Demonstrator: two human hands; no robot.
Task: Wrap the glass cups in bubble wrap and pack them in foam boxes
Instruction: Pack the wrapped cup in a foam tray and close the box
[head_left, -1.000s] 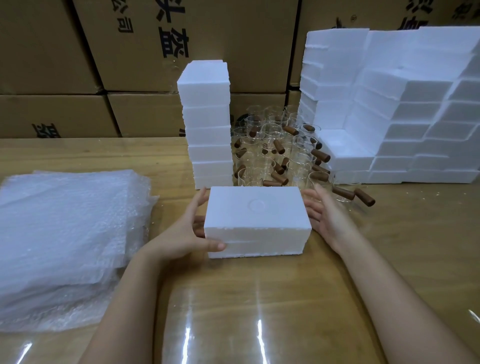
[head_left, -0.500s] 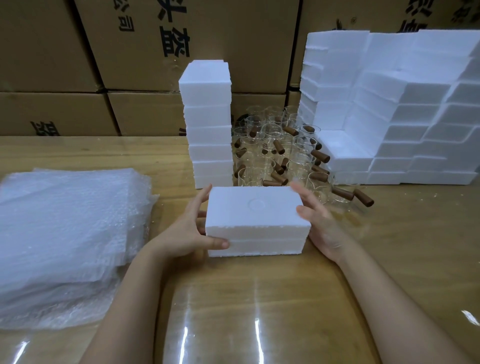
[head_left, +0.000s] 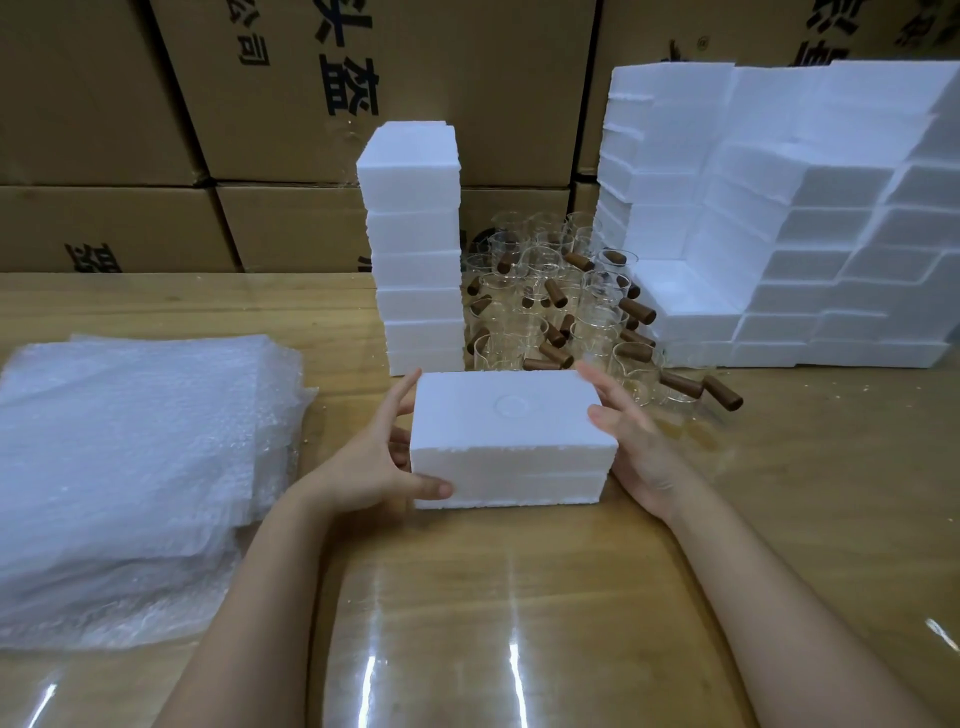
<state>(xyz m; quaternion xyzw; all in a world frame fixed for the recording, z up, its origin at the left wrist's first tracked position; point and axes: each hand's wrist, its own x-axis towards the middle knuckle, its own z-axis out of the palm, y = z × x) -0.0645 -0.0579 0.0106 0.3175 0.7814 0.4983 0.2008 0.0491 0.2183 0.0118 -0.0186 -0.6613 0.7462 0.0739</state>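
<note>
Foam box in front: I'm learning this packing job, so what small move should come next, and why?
Probably lift the top half off the box. A seam runs along its front, so it looks closed. The left grip holds its left end, the right grip touches its right end, and the cups behind it stand unwrapped.

White rectangular foam box (head_left: 511, 441) is sitting mid-front on the wooden table (head_left: 805, 493); left hand (head_left: 374, 462) is gripping its left end, right hand (head_left: 639, 452) is lying against its right end; pile of clear bubble-wrap sheets (head_left: 130, 467) is lying well left; tall single stack of white foam boxes (head_left: 415, 249) is standing just behind; clear glass cups with brown wooden handles (head_left: 550, 312) are crowding between that stack and the stepped white foam-box pile (head_left: 805, 234) at right; brown cardboard cartons (head_left: 104, 130) are standing behind everything.
</note>
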